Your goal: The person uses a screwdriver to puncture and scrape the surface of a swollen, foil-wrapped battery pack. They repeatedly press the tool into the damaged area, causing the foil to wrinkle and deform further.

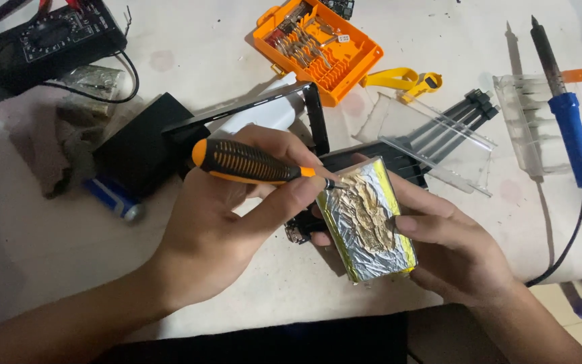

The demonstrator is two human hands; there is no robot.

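The left hand (230, 216) grips a screwdriver (250, 163), tip at the near foil-wrapped battery (366, 219) clasped by the right hand (453, 243); likely prying, needing gentle, shallow leverage.

Orange-black screwdriver (247, 162), silver foil pack (366, 219)

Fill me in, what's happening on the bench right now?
The left hand holds an orange-and-black screwdriver, its tip at the top corner of a silver foil-wrapped flat pack. The right hand grips that pack from the side, tilted above the white table. An orange bit case and a blue soldering iron lie farther back.
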